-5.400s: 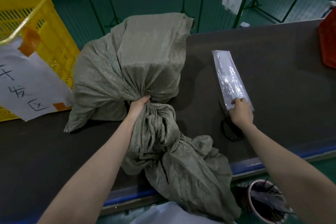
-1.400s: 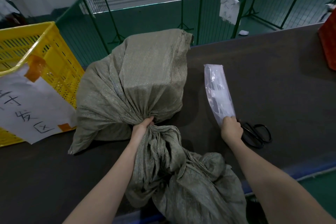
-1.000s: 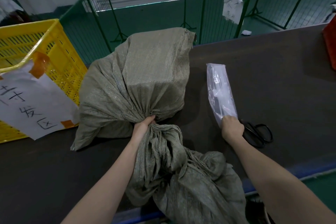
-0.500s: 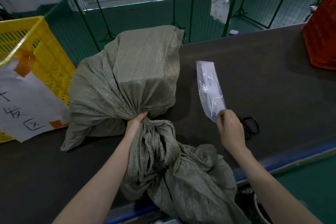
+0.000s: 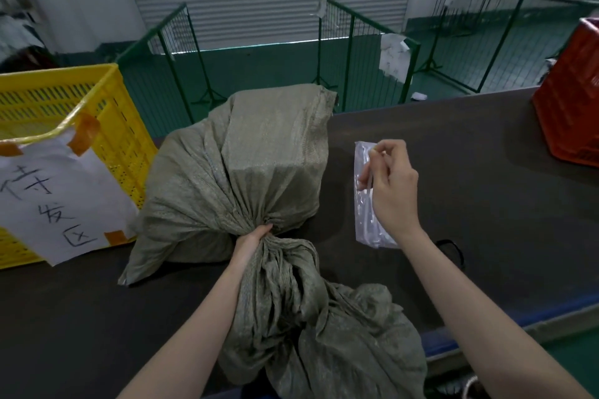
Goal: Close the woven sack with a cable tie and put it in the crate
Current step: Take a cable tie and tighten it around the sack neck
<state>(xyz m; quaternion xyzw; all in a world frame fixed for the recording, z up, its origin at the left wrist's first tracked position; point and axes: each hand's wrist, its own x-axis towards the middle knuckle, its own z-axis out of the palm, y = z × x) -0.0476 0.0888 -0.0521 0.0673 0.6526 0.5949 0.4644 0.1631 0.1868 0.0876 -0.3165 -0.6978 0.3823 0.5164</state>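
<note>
A filled grey-green woven sack (image 5: 246, 172) lies on the dark table (image 5: 470, 172). My left hand (image 5: 251, 241) grips its gathered neck, and the loose mouth of the sack hangs toward me over the table's front edge. My right hand (image 5: 390, 181) is raised above a clear plastic packet (image 5: 364, 220) and pinches a thin white cable tie (image 5: 369, 178) that runs down toward the packet. A yellow crate (image 5: 64, 113) with a taped paper sign stands at the left, beside the sack.
Black scissors (image 5: 452, 249) lie partly hidden behind my right forearm. An orange-red crate (image 5: 570, 100) stands at the table's far right. Green wire fence panels (image 5: 356, 52) stand beyond the table's far edge.
My right hand has left the packet's near end and risen above it, drawing a cable tie upward. My left hand keeps its grip on the sack's neck.
</note>
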